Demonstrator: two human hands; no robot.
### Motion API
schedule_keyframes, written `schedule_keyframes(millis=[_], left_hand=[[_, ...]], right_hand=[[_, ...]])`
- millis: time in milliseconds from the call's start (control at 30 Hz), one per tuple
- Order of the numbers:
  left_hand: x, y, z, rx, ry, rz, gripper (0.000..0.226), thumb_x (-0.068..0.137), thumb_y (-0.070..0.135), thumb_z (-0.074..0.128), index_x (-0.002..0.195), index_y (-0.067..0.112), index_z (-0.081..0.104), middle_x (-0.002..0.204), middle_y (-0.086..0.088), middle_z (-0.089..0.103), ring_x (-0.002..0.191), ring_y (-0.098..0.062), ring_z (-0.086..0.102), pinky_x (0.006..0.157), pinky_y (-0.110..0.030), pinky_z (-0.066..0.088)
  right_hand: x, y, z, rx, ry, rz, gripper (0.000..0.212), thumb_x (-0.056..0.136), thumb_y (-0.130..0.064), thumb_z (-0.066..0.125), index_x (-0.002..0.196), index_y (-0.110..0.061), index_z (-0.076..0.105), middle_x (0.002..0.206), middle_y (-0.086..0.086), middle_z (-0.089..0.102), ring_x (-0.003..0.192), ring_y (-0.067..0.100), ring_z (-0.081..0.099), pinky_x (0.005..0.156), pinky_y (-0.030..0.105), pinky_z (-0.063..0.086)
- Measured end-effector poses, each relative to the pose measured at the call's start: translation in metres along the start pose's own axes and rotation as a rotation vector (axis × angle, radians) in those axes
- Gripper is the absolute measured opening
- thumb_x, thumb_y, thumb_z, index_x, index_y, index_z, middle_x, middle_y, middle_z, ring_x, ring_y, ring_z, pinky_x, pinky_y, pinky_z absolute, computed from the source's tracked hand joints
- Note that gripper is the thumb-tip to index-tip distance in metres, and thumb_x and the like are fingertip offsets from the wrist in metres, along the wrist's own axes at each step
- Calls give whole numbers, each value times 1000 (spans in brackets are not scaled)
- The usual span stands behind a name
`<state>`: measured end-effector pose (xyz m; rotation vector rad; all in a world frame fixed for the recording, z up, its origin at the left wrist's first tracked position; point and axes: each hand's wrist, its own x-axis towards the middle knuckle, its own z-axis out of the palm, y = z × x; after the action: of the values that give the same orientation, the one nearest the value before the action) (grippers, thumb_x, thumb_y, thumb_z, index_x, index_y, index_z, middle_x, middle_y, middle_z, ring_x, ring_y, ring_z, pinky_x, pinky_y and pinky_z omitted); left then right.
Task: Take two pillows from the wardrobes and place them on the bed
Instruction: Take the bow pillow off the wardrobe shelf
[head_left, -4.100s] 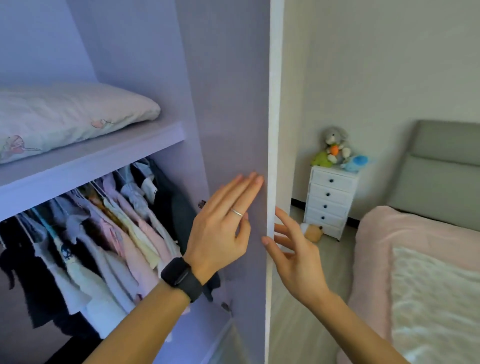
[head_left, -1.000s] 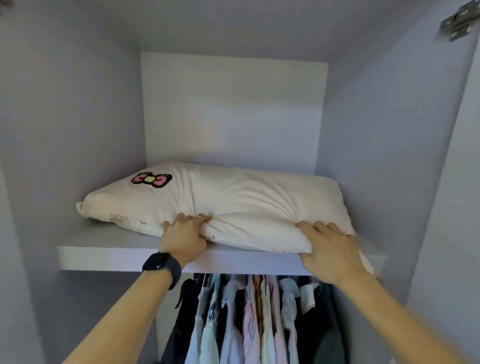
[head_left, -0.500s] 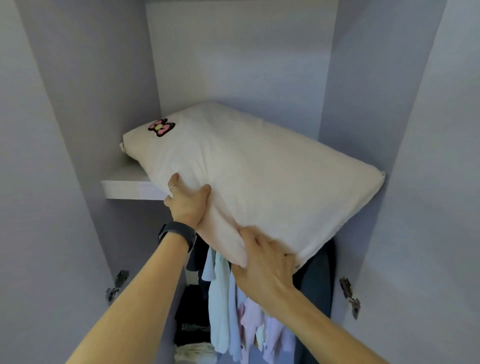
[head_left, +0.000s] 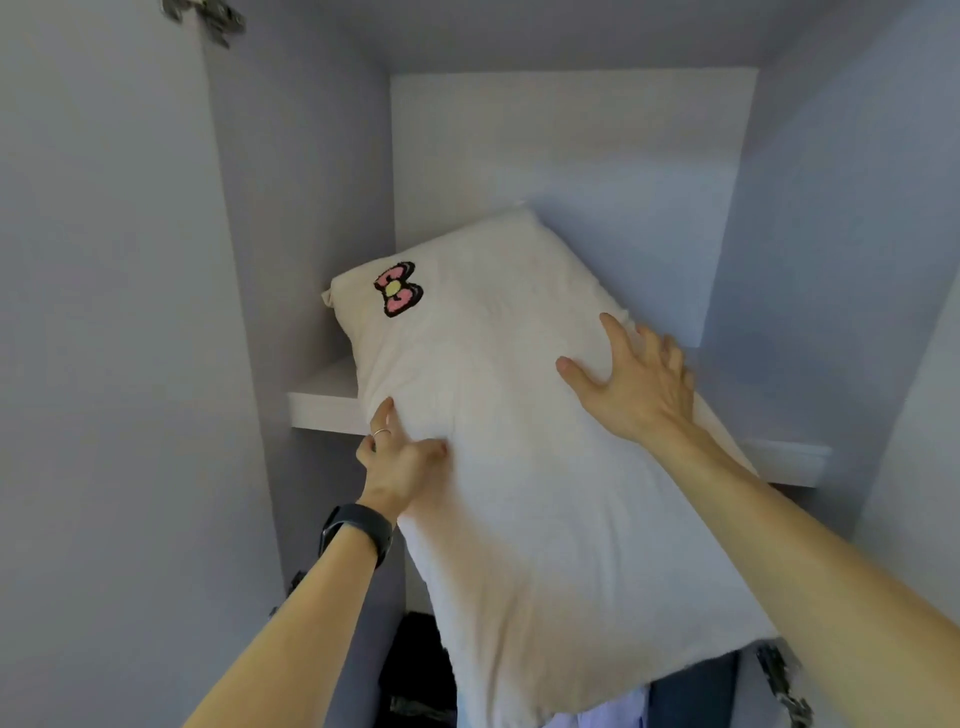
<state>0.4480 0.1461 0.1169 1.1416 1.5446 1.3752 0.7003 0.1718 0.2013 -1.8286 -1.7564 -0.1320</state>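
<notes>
A cream pillow (head_left: 519, 493) with a pink bow patch (head_left: 397, 289) lies tilted, its far end on the wardrobe shelf (head_left: 322, 410) and its near end hanging out toward me. My left hand (head_left: 400, 462), with a ring and a black wristband, pinches the pillow's left edge by the shelf front. My right hand (head_left: 634, 389) lies spread on top of the pillow near its right edge, fingertips reaching over that edge. A second pillow and the bed are out of view.
Lilac wardrobe walls close in on the left and right. Door hinges sit at the top left (head_left: 208, 15) and lower right (head_left: 779, 680). Hanging clothes (head_left: 691, 691) show under the pillow's near end.
The pillow has turned lengthwise toward me and slid further off the shelf. My right hand left the front corner and now rests on top by the right edge.
</notes>
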Motion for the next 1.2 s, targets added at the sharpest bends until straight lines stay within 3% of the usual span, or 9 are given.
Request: schedule_keyframes(millis=[133,233,333,467,633,833,1033,1200], left_hand=[[19,23,8,-72,53,14,92,79,75,55,150,52,2,162,-9,1,145,-38,20,114,-56,25],[28,28,25,5,167,6,103,67,90,50,147,55,-4,161,-11,3,142,-45,23,111,-60,26],[37,22,41,77,276,22,101,66,89,51,147,55,0,157,-13,13,135,-43,31,104,-58,34],[50,6,50,95,349,83,97,67,87,53,147,56,7,142,-18,27,117,-39,44,94,-51,45],[56,3,40,111,292,125,88,74,80,55,147,51,15,132,-15,34,92,-30,45,78,-37,43],[28,-6,13,201,235,140,82,75,76,60,144,51,22,129,-12,40,92,-28,46,79,-37,41],[-41,-46,-22,373,304,183,71,75,69,65,133,54,27,114,1,41,83,-23,52,73,-33,42],[-127,-116,-50,418,413,64,66,72,66,71,126,53,34,116,7,49,91,-22,57,80,-39,51]], right_hand=[[25,-6,13,83,-129,123,106,62,-100,29,149,-55,-10,166,0,-7,150,34,6,114,62,11],[25,-4,32,147,-79,233,117,53,-105,28,148,-54,-17,165,12,-2,147,40,17,114,61,13],[26,5,44,49,-61,245,112,55,-105,23,149,-54,-10,155,17,27,137,39,31,108,56,21],[32,11,52,-2,6,227,107,53,-106,21,146,-55,15,137,15,43,124,36,42,103,50,29],[23,13,53,67,47,212,92,58,-102,32,134,-52,29,124,11,50,115,36,49,100,47,37],[-29,17,52,302,80,192,73,66,-89,54,121,-44,37,115,5,56,106,36,59,77,40,43],[-123,31,91,528,56,126,51,72,-72,68,98,-36,44,94,-8,62,88,25,59,68,40,50],[-212,47,133,676,-93,122,45,69,-62,78,87,-33,48,81,-13,63,82,25,61,70,42,53]])
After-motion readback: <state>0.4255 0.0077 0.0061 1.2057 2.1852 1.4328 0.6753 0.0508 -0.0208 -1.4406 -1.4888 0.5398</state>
